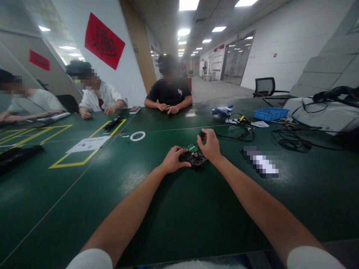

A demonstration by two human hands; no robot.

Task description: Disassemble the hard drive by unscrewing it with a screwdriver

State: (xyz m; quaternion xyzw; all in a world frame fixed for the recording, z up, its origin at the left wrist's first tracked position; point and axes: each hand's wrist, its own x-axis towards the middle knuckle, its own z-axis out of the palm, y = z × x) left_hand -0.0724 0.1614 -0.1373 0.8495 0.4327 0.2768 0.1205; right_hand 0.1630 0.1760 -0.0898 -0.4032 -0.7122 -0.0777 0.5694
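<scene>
A black casing (197, 160) with its inside exposed lies on the green table in front of me. At its far side sits a green circuit board (192, 148). My left hand (174, 160) grips the casing from the left, thumb along the near edge and fingers by the board. Over the casing's right side is my right hand (210, 145), its thumb and fingers curled toward each other. Something small and dark shows at those fingertips, too blurred to name. Part of the casing is hidden behind the right hand.
Right of my arm lies a pixelated flat object (260, 162). Black cables (291, 140), a blue tray (271, 114) and a bagged item (221, 113) are beyond. A white ring (137, 136) and a paper sheet (88, 144) lie left. Several people sit across the table.
</scene>
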